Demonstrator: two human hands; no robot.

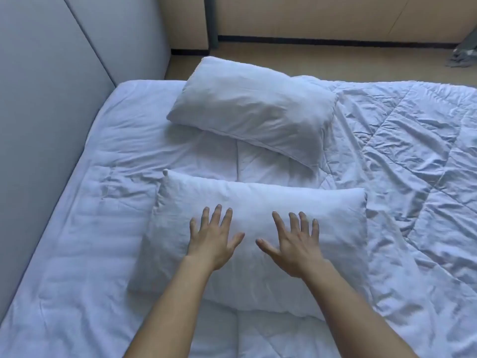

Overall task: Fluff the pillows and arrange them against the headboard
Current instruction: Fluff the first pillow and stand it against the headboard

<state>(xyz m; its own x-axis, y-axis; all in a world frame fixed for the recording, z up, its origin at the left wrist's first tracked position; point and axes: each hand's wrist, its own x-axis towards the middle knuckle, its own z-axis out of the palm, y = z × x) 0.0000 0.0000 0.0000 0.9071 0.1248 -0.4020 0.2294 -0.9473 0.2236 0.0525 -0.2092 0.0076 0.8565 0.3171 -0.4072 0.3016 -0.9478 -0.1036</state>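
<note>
near pillow [258, 202] on duvet [387, 151] | far pillow [253, 109] behind it | headboard [38, 112] left

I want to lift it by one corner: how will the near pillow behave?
The near pillow looks plump and creased, so it probably sags and folds rather than staying flat. It likely weighs little for its bulk. Lying on the rumpled duvet, it may drag rather than slide.

You look down on a bed covered by a rumpled white quilted duvet [402, 140]. Beyond its far edge lies a tan floor [335, 63], a dark baseboard [335, 40] and pale wood panels [309, 14]. A grey crumpled cloth [463, 59] sits at far right.
</note>
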